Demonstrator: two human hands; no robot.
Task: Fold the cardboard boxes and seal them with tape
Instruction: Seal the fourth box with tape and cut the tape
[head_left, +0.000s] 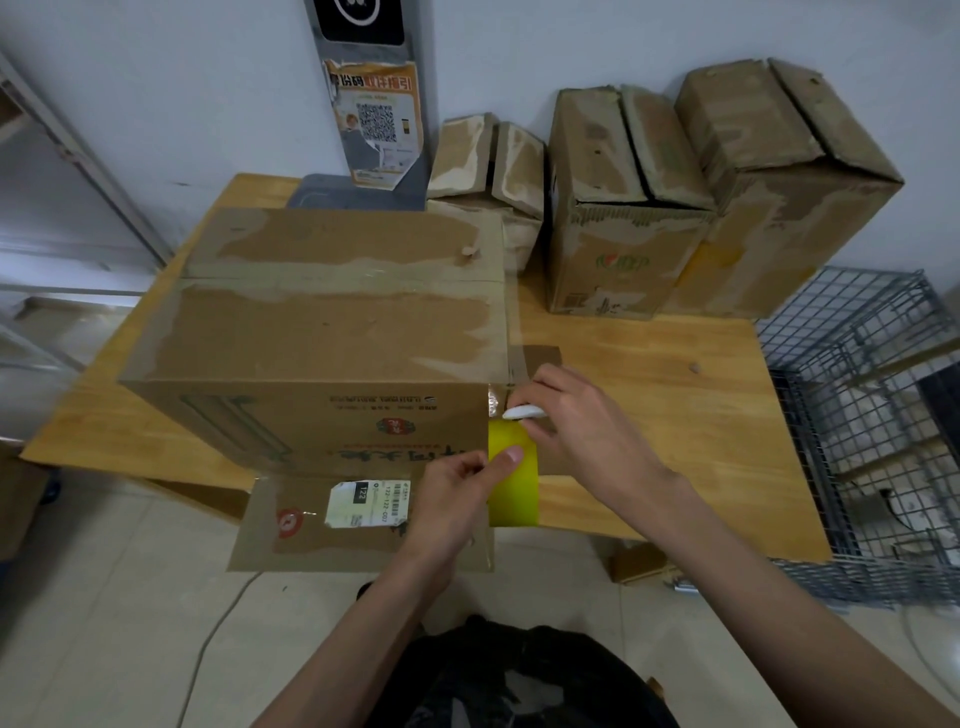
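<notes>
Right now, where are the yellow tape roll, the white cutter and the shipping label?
yellow tape roll (514, 483), head view, on its yellow outer face below the thumb.
white cutter (522, 413), head view, on the white piece showing under the right fingers.
shipping label (370, 503), head view, on the label's middle.

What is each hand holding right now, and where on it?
The left hand pinches the yellow tape roll at its left edge, thumb on its outer face. The right hand grips a small white object; what it is cannot be told.
</notes>
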